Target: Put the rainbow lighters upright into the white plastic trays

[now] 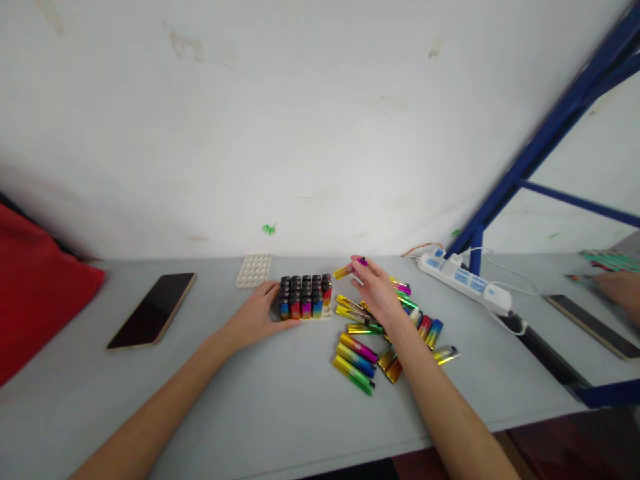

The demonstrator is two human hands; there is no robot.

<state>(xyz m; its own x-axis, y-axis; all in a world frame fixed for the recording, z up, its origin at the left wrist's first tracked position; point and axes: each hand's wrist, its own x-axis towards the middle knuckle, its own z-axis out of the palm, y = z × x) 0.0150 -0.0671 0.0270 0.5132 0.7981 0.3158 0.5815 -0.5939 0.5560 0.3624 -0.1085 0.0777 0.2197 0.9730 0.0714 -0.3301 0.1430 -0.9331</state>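
My left hand [259, 309] holds the left side of a white tray [320, 317], its thumb along the front and its fingers behind. Rows of colourful lighters [306, 305] with black tops stand upright in this tray, and an unfilled spot shows at its front right corner. To the right, my right hand [374, 287] pinches a yellow and purple lighter [343, 272], raised and tilted above the table. Beneath and around my right forearm lies a loose pile of shiny lighters [356, 357] in yellow, green, blue, red and purple, partly hidden by the arm.
A second white tray [254, 271] with round hollows lies near the wall. On the left are a phone [153, 311] and a red cloth-like item [40, 287]. A white power strip [464, 280] with cables lies before a blue metal frame [530, 157]. Another person's hand [620, 288] shows far right.
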